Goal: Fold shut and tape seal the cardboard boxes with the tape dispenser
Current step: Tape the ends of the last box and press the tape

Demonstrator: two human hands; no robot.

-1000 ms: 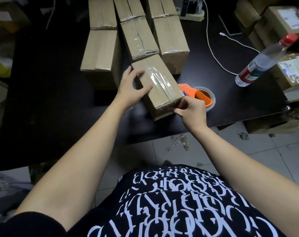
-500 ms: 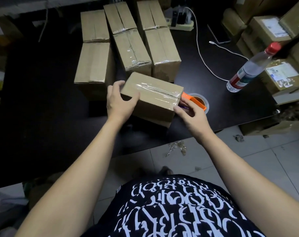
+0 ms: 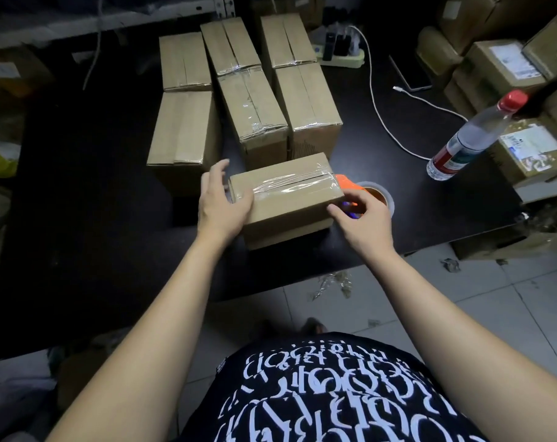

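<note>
Surface [image 3: 95,218]: dark and wide, with the work crowded toward its front edge. Five sealed boxes [image 3: 184,135] stand in rows at the back, close together. If I swing the near one round carelessly, it clips them. The box [image 3: 283,202] I am working on lies crosswise between my hands, near the front edge, so a hard shove toward me could tip it onto the floor. The water bottle [image 3: 468,138] stands well apart to the right, out of reach of a normal turn but not of a wide elbow. The tape dispenser [image 3: 350,185] lies just beside the box's right end, partly hidden behind it. A blind rotation could knock it or catch my fingers on its cutter. My left hand [image 3: 221,202] is spread open against the left end, thumb on the top corner and one finger lifted clear. My right hand [image 3: 363,218] is loosely bent, fingertips on the right end, gripping nothing that I can see. The tape strip [image 3: 290,183] along the top seam looks wrinkled. My guess is that unpressed ends will lift and the flaps will gape.
</note>
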